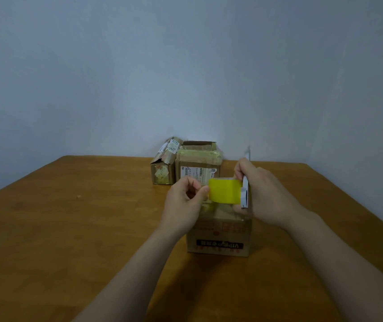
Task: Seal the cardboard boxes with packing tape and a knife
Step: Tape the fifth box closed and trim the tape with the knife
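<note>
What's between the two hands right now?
Head view: yellow packing tape, its edges held by the left hand and right hand, above the near box.

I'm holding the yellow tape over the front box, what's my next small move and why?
Probably press the end onto the front box: your left hand pinches the yellow tape by its end, your right hand grips the roll, both above that box.

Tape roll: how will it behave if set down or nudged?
Probably light: the right hand holds the tape roll aloft. Being round, it may roll if nudged on its rim; laid flat, likely steady.
</note>
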